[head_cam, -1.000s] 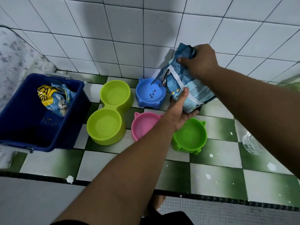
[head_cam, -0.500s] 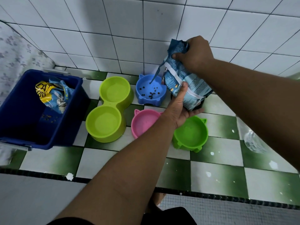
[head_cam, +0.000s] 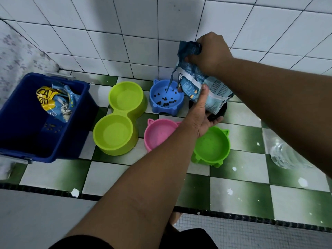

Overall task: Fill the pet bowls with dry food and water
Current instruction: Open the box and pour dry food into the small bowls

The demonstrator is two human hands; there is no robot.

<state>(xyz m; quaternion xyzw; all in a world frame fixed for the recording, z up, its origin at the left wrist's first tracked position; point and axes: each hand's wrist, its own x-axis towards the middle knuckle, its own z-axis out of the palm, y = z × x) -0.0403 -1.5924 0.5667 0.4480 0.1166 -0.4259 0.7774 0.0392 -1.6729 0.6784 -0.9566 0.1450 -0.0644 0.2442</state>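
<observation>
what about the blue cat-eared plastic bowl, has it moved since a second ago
No. The blue cat-eared plastic bowl keeps its place, same gap to the right of the lime-green plastic double bowl.

Blue bowl (head_cam: pixel 158 90) far, pink bowl (head_cam: pixel 158 133), green bowl (head_cam: pixel 212 146) near; lime double bowl (head_cam: pixel 115 133), navy bin (head_cam: pixel 21 133) left; blue-white bag (head_cam: pixel 215 94); green-white checked floor (head_cam: pixel 239 193).
</observation>
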